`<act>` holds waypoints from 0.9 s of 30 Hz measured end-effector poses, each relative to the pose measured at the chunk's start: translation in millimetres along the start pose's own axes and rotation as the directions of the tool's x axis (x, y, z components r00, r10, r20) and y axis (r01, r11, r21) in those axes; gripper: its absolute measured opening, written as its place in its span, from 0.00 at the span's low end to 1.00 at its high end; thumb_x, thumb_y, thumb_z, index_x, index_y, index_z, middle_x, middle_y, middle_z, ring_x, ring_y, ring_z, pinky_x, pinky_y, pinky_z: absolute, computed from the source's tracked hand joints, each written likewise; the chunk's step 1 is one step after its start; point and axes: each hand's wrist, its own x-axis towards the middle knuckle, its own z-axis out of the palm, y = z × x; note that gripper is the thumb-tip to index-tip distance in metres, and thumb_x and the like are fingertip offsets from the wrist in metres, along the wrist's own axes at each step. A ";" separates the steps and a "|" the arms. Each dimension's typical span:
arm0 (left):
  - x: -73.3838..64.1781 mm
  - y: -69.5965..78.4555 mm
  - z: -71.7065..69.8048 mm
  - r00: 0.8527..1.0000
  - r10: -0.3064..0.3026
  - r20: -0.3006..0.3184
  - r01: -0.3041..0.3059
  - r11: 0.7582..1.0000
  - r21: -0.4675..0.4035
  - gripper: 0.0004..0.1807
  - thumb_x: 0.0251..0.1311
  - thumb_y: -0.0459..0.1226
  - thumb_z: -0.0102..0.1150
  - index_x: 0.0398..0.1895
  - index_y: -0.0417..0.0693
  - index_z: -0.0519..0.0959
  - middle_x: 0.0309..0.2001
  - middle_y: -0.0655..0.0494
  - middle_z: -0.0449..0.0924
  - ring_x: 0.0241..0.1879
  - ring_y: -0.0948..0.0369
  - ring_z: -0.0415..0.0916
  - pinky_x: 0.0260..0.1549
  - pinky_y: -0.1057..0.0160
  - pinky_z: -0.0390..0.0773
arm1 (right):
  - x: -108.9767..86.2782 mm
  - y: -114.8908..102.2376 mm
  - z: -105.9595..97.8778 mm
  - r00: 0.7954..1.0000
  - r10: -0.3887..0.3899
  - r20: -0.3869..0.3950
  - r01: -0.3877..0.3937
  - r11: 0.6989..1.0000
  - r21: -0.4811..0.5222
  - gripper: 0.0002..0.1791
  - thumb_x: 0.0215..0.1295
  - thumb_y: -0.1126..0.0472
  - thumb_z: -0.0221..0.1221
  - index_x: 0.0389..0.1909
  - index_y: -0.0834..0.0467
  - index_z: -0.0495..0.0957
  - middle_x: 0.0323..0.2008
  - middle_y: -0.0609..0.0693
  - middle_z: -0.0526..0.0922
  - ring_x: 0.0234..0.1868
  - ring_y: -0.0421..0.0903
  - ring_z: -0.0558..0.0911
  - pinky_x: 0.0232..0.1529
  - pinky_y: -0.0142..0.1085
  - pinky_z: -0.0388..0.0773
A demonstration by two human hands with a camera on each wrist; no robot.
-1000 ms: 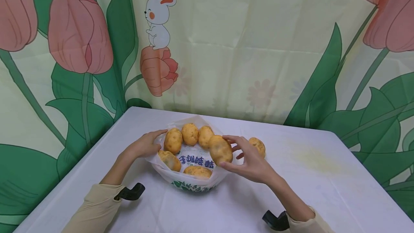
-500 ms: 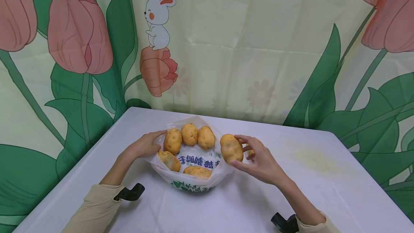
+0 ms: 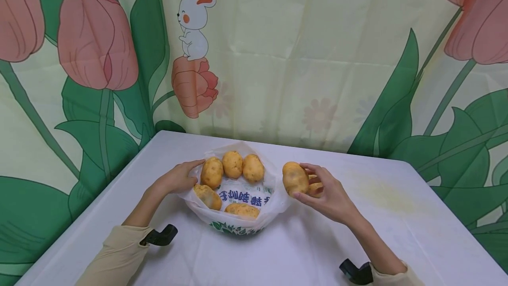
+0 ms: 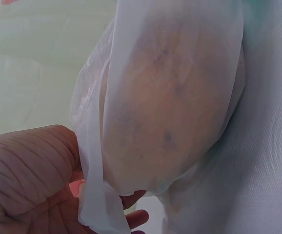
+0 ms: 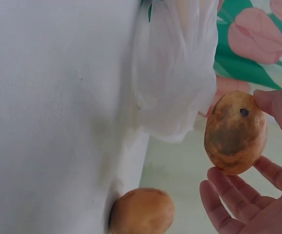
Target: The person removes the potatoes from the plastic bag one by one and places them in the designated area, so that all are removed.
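The potato (image 3: 293, 179) is in the air, just to the right of the white plastic bag (image 3: 267, 219), and it does not touch the desk (image 3: 420, 233). The right grip (image 3: 331, 195), which is a bare hand, holds it between the thumb at the near end and the fingers at the far side. From here I see five more potatoes (image 3: 232, 165) in the bag, and one loose potato (image 5: 143, 212) is lying on the desk, partly hidden behind the fingers of this hand.

I think the potato is solid and rather heavy for its size, quite stiff, and not easily broken, although its skin can bruise or scrape. It is smooth and rounded, with a grey patch and one dark spot, so I suppose it can turn or slip if only the fingertips carry it. The best place to take hold is, in my opinion, around the middle, with the thumb opposite to the fingers.

The left grip (image 3: 181, 178) pinches the rim at the left side of the bag. This plastic is thin, one sees a potato through it, and I judge it light and very soft. It probably folds easily, so it is better to hold it by the rim, without strong pulling.
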 end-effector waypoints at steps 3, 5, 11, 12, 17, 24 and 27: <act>0.8 0.3 0.4 1.000 0.000 0.002 0.000 1.000 -0.001 0.35 0.64 0.29 0.52 0.77 0.38 0.63 0.72 0.28 0.63 0.53 0.42 0.70 0.32 0.62 0.75 | -0.1 4.6 -3.4 1.000 0.008 -0.012 -0.008 1.000 -0.023 0.43 0.55 0.48 0.75 0.71 0.49 0.69 0.59 0.52 0.77 0.48 0.49 0.83 0.43 0.43 0.84; 0.9 0.7 0.2 1.000 -0.003 0.003 0.003 1.000 -0.003 0.35 0.64 0.29 0.52 0.77 0.38 0.62 0.72 0.27 0.63 0.53 0.42 0.70 0.33 0.61 0.76 | -0.4 7.7 -5.6 1.000 0.012 -0.018 -0.013 0.999 -0.033 0.43 0.56 0.48 0.75 0.71 0.50 0.69 0.59 0.52 0.78 0.47 0.49 0.83 0.43 0.42 0.83; 0.3 0.9 -0.5 1.000 0.002 -0.001 -0.002 1.000 0.013 0.35 0.64 0.30 0.52 0.77 0.37 0.63 0.71 0.27 0.64 0.53 0.42 0.70 0.38 0.57 0.77 | -1.4 16.4 -11.0 0.999 0.013 -0.043 -0.016 0.998 -0.061 0.42 0.57 0.49 0.75 0.71 0.52 0.69 0.58 0.54 0.78 0.45 0.48 0.83 0.42 0.42 0.83; 0.1 0.9 -0.6 1.000 0.001 -0.001 -0.001 1.000 0.012 0.35 0.64 0.30 0.52 0.77 0.37 0.63 0.71 0.27 0.64 0.53 0.42 0.70 0.38 0.56 0.77 | -1.7 18.1 -11.8 0.999 0.015 -0.048 -0.018 0.998 -0.067 0.42 0.57 0.49 0.75 0.71 0.52 0.69 0.58 0.54 0.79 0.46 0.49 0.83 0.42 0.42 0.83; -0.5 0.6 0.0 1.000 -0.007 0.002 0.007 1.000 -0.001 0.35 0.64 0.29 0.52 0.77 0.37 0.62 0.71 0.27 0.63 0.52 0.42 0.70 0.36 0.58 0.77 | -4.3 25.0 -16.8 0.997 0.029 -0.065 -0.035 0.995 -0.093 0.42 0.58 0.47 0.74 0.71 0.54 0.68 0.59 0.57 0.78 0.48 0.53 0.83 0.42 0.41 0.83; 0.3 -0.6 0.6 1.000 0.001 0.001 -0.001 1.000 0.001 0.35 0.64 0.30 0.52 0.77 0.37 0.63 0.71 0.28 0.64 0.53 0.42 0.70 0.41 0.56 0.76 | -7.7 34.5 -23.6 0.994 0.068 -0.081 -0.077 0.991 -0.111 0.43 0.58 0.48 0.74 0.72 0.54 0.67 0.61 0.57 0.77 0.51 0.55 0.82 0.42 0.41 0.82; 0.2 -0.7 0.3 1.000 0.009 0.003 -0.009 1.000 0.000 0.35 0.64 0.30 0.52 0.77 0.37 0.63 0.71 0.28 0.64 0.54 0.42 0.70 0.40 0.56 0.75 | -8.4 38.1 -27.1 0.993 0.080 -0.088 -0.091 0.988 -0.124 0.43 0.59 0.48 0.74 0.72 0.55 0.67 0.60 0.59 0.77 0.51 0.56 0.82 0.42 0.42 0.82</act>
